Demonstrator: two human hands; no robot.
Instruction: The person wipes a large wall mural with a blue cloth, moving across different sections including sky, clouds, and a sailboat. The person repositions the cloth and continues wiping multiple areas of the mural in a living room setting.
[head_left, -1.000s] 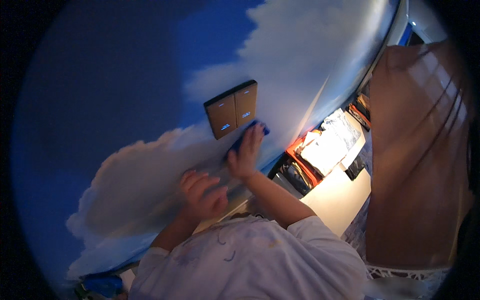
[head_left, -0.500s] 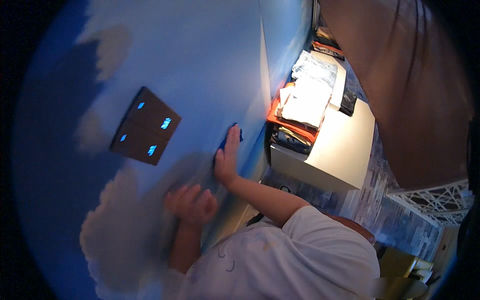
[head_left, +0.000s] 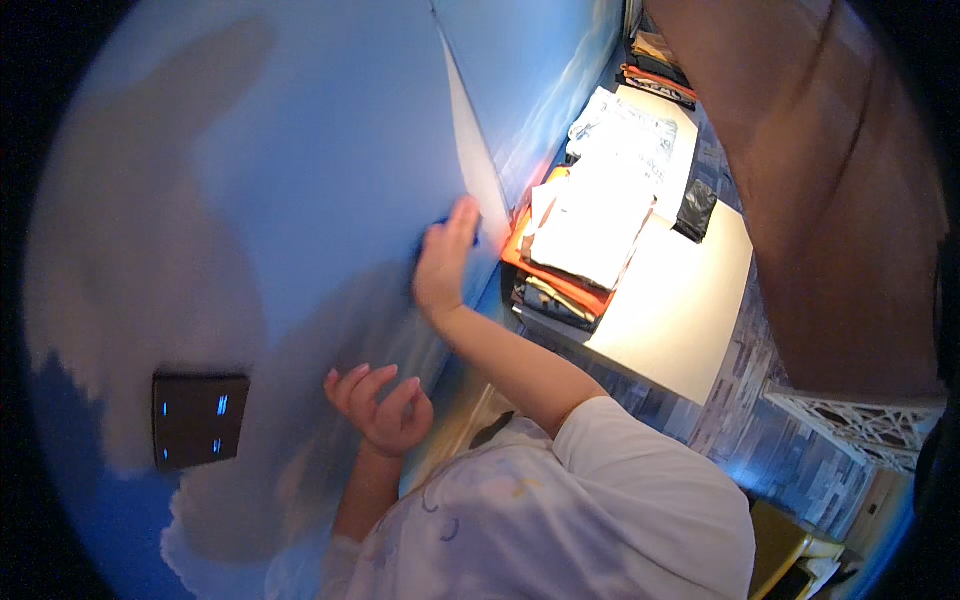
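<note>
Before me is a wall (head_left: pixel 330 180) covered in a blue sky-and-cloud print. A tapering white strip (head_left: pixel 465 135) runs down it beside a seam, where the print's edge seems to stand apart. My right hand (head_left: pixel 445 260) presses against the wall left of the strip's lower end, fingers stretched. A small dark blue thing, mostly hidden under them, shows at their edges; its kind is unclear. Lower and to the left, my left hand (head_left: pixel 385 410) hovers by the wall with loosely curled, parted fingers and nothing in them.
A dark switch panel (head_left: pixel 200 420) with blue lights sits on the wall at lower left. To the right, stacks of folded clothes (head_left: pixel 590 220) lie on a pale table (head_left: pixel 690 310), with a black packet (head_left: pixel 695 210). A brown curtain (head_left: pixel 820 200) hangs beyond. Something yellow (head_left: pixel 780 550) stands lower right.
The view has shifted, with the panel now lower left and more of the white strip showing. My right hand is higher, closer to the strip. My left hand's fingers are less blurred.
</note>
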